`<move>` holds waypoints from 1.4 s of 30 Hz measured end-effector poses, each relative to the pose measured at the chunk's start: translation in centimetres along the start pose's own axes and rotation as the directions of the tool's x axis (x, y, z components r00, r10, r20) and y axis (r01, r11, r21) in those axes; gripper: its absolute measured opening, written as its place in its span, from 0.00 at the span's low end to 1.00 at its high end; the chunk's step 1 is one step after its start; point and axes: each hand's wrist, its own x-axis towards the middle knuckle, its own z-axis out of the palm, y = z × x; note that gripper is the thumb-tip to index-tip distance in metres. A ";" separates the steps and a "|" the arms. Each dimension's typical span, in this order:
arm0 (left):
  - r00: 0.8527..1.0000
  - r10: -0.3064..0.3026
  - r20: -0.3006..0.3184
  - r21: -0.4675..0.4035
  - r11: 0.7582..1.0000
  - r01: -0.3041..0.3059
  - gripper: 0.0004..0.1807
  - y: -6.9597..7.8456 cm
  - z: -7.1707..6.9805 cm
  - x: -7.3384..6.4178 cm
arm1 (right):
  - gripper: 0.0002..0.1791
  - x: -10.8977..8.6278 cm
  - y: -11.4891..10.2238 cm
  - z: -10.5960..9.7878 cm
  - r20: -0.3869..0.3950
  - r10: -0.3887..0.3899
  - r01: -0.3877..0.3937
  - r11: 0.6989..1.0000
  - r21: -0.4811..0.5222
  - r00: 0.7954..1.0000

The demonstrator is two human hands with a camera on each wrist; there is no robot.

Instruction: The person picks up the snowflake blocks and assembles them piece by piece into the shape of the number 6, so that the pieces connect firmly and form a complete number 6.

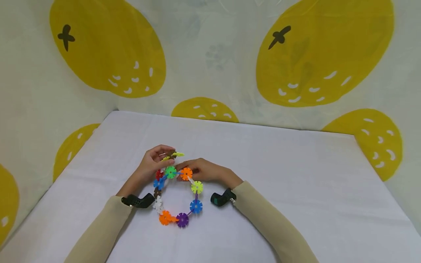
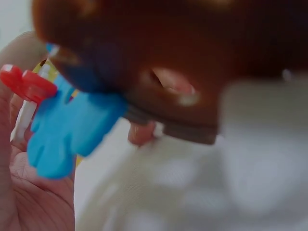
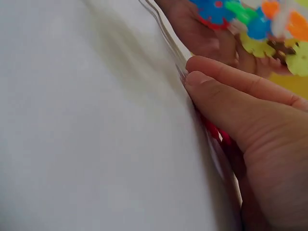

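Observation:
Flower-shaped, notched plastic discs in many colours are linked into a ring (image 1: 196,206). My left hand (image 1: 151,160) grips its far left part, where yellow and brown discs (image 1: 171,156) stick out between thumb and fingers. Close to the left wrist camera are a blue disc (image 2: 72,130) and a blurred brown disc (image 2: 159,53), with a red disc (image 2: 29,85) beside them. My right hand (image 1: 205,170) lies low behind the orange disc (image 1: 186,174), fingers bent. Something red (image 3: 211,129) shows under its thumb (image 3: 221,98); I cannot tell whether the fingers hold it.
A white cloth (image 1: 296,190) covers the table. Behind it hangs a pale curtain (image 1: 210,62) printed with large yellow fruit. A black wrist camera is strapped to each wrist, the left one (image 1: 138,201) close beside the ring's white discs.

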 end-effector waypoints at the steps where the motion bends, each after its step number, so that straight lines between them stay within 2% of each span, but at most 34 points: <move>1: 1.000 -0.011 -0.003 0.007 1.000 0.011 0.17 0.0 0.0 0.0 | 0.15 -0.2 0.3 -0.2 -0.012 -0.008 0.008 1.000 0.007 1.000; 4: 0.999 -0.033 -0.008 0.048 0.998 0.033 0.18 -0.2 0.1 0.1 | 0.11 -1.1 1.0 -0.9 -0.077 0.000 0.001 1.000 0.016 0.997; 7: 0.998 -0.062 0.001 0.131 0.989 0.062 0.21 -0.4 0.2 0.2 | 0.10 -1.9 1.6 -1.4 -0.161 0.029 -0.028 1.000 0.006 0.987; 11: 0.995 -0.100 0.021 0.276 0.957 0.091 0.21 -0.8 0.4 0.4 | 0.13 -2.4 1.8 -1.7 -0.246 0.065 -0.067 0.998 -0.003 0.967; 15: 0.992 -0.122 0.030 0.367 0.924 0.103 0.22 -1.1 0.6 0.5 | 0.14 -2.6 1.6 -1.6 -0.284 0.101 -0.101 0.995 0.016 0.954; 19: 0.990 -0.136 0.029 0.386 0.915 0.114 0.22 -1.0 0.6 0.4 | 0.14 -2.7 1.5 -1.5 -0.314 0.111 -0.103 0.994 0.043 0.943; 25: 0.989 -0.148 0.030 0.365 0.922 0.127 0.22 -0.7 0.7 0.5 | 0.11 -2.7 1.4 -1.5 -0.376 0.087 -0.062 0.995 0.077 0.922; 29: 0.989 -0.148 0.029 0.365 0.922 0.128 0.22 -0.6 0.9 0.4 | 0.09 -2.7 1.1 -1.4 -0.406 0.089 -0.062 0.995 0.078 0.910; 36: 0.989 -0.145 0.013 0.384 0.914 0.129 0.22 -0.5 1.4 0.4 | 0.08 -3.2 -1.3 -1.7 -0.485 0.035 0.031 0.991 0.127 0.874; 39: 0.990 -0.141 0.003 0.398 0.908 0.128 0.22 -0.5 1.5 0.3 | 0.08 -3.3 -1.6 -1.8 -0.528 0.051 0.041 0.986 0.162 0.848; 42: 0.990 -0.142 -0.008 0.414 0.901 0.133 0.23 -0.4 1.5 0.3 | 0.08 -3.2 -0.7 -1.6 -0.585 0.106 0.011 0.981 0.194 0.804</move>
